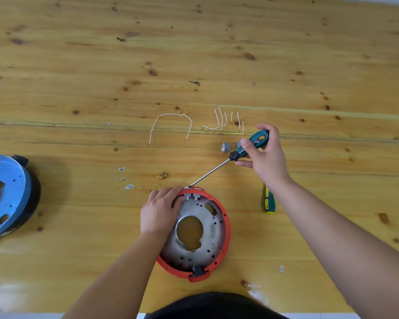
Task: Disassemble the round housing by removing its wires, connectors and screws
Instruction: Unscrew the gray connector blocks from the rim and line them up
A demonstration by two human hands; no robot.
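The round housing (226,229), a grey metal plate in an orange-red rim, lies near the table's front edge. My left hand (160,209) grips its far left rim, fingers curled over the edge. My right hand (264,155) holds a teal-handled screwdriver (249,146); its tip touches the rim's far edge beside two grey connectors (191,196). A black connector (197,269) sits at the near rim. Removed white wires (171,124) and more wire pieces (226,122) lie farther back. A grey connector block (226,147) lies by the screwdriver handle.
A second round housing (7,196), blue with a black body, stands at the left edge. A green and yellow screwdriver (269,201) lies right of the orange housing, partly under my right forearm. Small white clips (124,178) lie left of it, one more clip (281,269) at the right front.
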